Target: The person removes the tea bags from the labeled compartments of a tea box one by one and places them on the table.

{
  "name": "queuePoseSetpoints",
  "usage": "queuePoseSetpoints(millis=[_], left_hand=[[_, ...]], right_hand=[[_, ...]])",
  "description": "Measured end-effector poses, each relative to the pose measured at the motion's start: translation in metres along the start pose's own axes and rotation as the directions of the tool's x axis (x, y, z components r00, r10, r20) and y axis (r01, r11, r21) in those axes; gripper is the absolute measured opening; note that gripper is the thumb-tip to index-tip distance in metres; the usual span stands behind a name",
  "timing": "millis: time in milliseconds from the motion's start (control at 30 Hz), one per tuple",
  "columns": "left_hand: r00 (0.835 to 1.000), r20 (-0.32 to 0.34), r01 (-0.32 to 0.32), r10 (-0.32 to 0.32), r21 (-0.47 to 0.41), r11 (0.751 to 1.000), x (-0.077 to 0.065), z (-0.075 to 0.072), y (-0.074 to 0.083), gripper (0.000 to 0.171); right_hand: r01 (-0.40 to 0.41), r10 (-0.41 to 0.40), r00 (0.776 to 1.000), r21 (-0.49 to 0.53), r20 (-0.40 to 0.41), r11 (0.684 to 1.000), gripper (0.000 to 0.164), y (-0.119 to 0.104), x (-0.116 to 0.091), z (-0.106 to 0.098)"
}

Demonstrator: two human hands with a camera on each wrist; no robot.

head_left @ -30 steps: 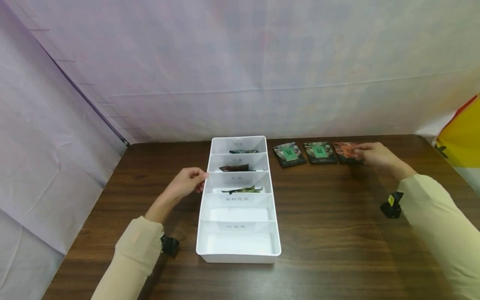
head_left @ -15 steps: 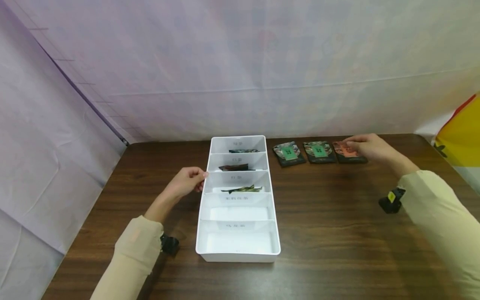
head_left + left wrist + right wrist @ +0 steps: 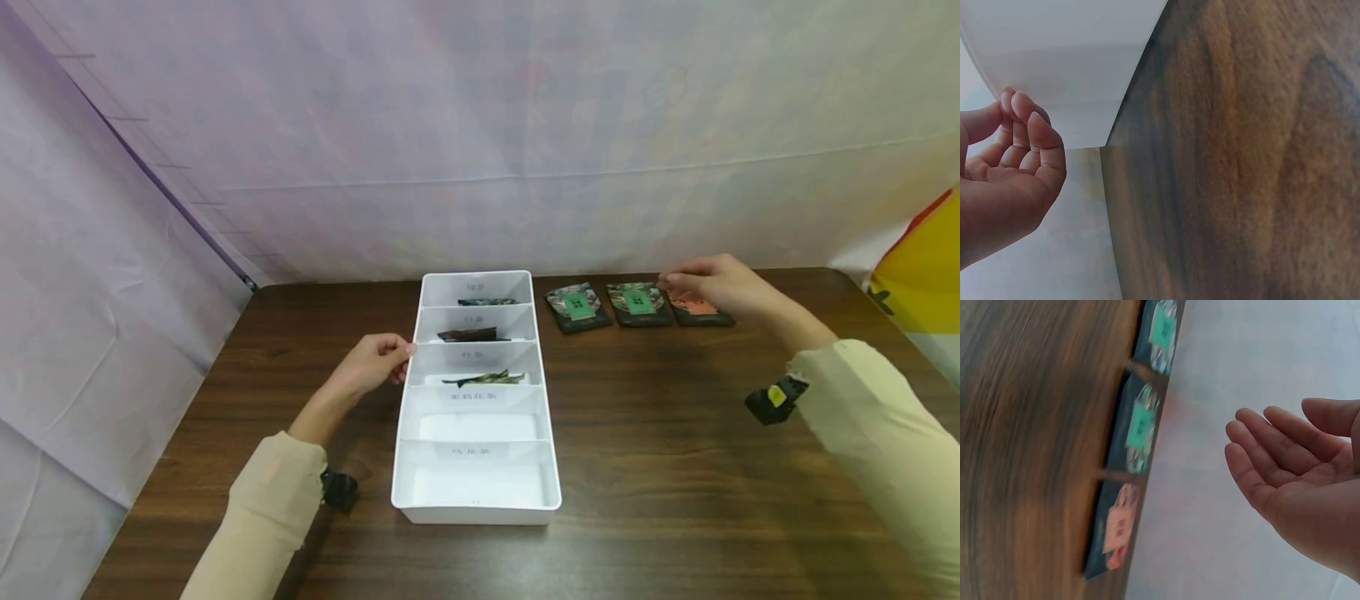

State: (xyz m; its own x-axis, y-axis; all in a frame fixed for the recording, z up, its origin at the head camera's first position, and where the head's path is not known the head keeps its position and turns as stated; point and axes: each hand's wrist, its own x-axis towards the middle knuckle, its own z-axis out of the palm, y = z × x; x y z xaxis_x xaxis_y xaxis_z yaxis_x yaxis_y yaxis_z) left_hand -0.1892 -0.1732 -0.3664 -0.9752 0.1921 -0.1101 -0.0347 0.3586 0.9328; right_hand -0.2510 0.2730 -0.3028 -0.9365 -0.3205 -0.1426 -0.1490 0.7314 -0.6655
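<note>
- On the dark wood surface (image 3: 645, 475) from where I stand, a long white tray (image 3: 480, 516) runs lengthwise, split into five compartments, each with printed Chinese characters on its far wall.
- The nearest label (image 3: 471, 451) looks like 乌龙茶 and the next one back (image 3: 473, 397) like 茉莉花茶; the third label (image 3: 472, 355) seems to say 红茶, the fourth (image 3: 474, 319) 白茶, and the farthest is too blurred for me.
- Packets stand in the three far compartments: a greenish one (image 3: 487, 379) under 红茶, a dark brown one (image 3: 471, 335) under 白茶, a dark bluish one (image 3: 487, 302) at the back.
- Right of the tray, three dark packets lie in a row: two with green labels (image 3: 577, 307) (image 3: 637, 302), then one with an orange label (image 3: 697, 308). Their dark print is too small to read.
- The left grip (image 3: 372, 364) pinches the tray's left rim between thumb and curled fingers.
- The right grip (image 3: 720, 282) hangs over the orange-labelled packet, fingers loosely bent and parted from the thumb, holding nothing.
</note>
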Motion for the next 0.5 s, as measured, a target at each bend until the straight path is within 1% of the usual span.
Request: queuePoseSetpoints(millis=[300, 500], left_hand=[[1.0, -0.005, -0.005, 0.005, 0.004, 1.0, 0.001, 0.0, -0.002, 0.019], [1.0, -0.006, -0.006, 0.006, 0.008, 1.0, 0.001, 0.0, -0.001, 0.019]], right_hand=[[0.06, -0.061, 0.998, 0.016, 0.018, 0.998, 0.041, -0.031, -0.006, 0.011], [0.17, -0.168, 0.985, -0.031, 0.049, 0.985, 0.034, -0.049, -0.009, 0.019]])
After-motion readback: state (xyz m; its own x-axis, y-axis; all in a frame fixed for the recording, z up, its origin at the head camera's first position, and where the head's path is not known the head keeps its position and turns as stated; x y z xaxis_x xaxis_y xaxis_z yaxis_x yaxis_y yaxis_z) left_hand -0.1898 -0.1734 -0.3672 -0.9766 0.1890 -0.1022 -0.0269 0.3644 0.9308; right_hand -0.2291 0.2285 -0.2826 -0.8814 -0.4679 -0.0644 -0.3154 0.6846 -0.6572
